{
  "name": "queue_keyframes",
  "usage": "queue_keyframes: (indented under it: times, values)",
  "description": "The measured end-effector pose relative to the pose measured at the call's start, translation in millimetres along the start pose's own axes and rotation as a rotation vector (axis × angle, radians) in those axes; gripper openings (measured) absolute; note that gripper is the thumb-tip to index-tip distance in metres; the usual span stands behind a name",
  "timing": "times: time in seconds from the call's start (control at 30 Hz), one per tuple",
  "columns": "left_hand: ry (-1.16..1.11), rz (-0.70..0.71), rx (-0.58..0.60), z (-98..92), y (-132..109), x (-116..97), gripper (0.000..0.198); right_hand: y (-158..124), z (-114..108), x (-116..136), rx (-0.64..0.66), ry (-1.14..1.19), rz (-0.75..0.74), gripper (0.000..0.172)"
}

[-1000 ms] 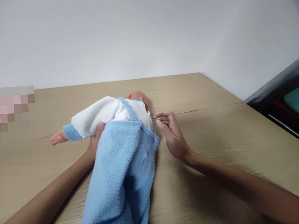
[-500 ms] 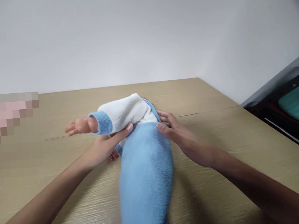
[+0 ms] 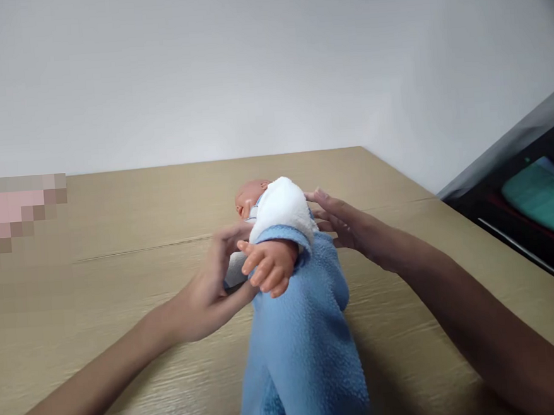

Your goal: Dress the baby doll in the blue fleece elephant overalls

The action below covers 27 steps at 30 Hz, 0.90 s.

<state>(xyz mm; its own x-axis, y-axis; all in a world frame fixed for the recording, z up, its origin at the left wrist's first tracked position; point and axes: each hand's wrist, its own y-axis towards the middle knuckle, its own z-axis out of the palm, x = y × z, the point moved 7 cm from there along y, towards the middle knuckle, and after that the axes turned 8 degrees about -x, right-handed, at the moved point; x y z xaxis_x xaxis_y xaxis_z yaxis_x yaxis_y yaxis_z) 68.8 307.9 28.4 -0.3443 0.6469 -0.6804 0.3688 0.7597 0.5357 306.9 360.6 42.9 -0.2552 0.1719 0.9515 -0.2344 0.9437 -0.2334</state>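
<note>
A baby doll [image 3: 288, 308] in a fuzzy blue and white outfit lies on its side on the table, its head toward the far edge and its legs toward me. Its upper arm points at me, the plastic hand hanging over the blue waist. My left hand [image 3: 211, 281] grips the doll at the chest, thumb below the doll's hand and fingers above it. Behind the doll's back is my right hand [image 3: 344, 225], fingers stretched and apart, the tips against or very near the white top. The doll's other arm is mostly hidden by my left hand.
The wooden table [image 3: 130, 211] has a seam across it and meets a pale wall [image 3: 201, 73]. A dark case or frame with a teal item [image 3: 542, 198] stands beyond the right edge. A pixelated pink patch [image 3: 7, 214] covers the far left.
The doll has rolled from chest-down onto its side, so its head shows and its arm has swung from the left toward me. My right hand has loosened and moved slightly up behind its back.
</note>
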Motion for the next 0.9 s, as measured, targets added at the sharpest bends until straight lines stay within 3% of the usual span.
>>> queue_keyframes:
  times: [0.1, 0.23, 0.37, 0.57, 0.77, 0.9]
  values:
    - [0.015, 0.141, 0.038, 6.2, -5.0, -4.4, 0.034, 1.1, -0.6, -1.3, 0.005, 0.017, 0.017, 0.081]
    - [0.088, 0.280, 0.063, 9.3, -6.4, -12.7, 0.035, 3.7, -2.6, -1.8, 0.015, 0.025, 0.024, 0.077]
    - [0.212, 0.215, 0.205, 22.3, -6.6, -10.1, 0.038, 4.9, -7.2, -3.3, 0.031, -0.004, 0.035, 0.082]
    - [0.403, 0.164, 0.153, 26.0, -8.8, -9.9, 0.058, 3.8, -24.0, -0.5, 0.002, -0.087, -0.001, 0.083]
    - [0.379, 0.123, 0.203, 30.4, -9.8, -1.4, 0.067, 7.3, -30.6, -2.2, 0.097, -0.062, 0.034, 0.081]
    - [0.333, 0.117, 0.196, 33.2, -9.6, -0.5, 0.072, 8.8, -35.6, -2.8, 0.058, -0.084, 0.022, 0.073]
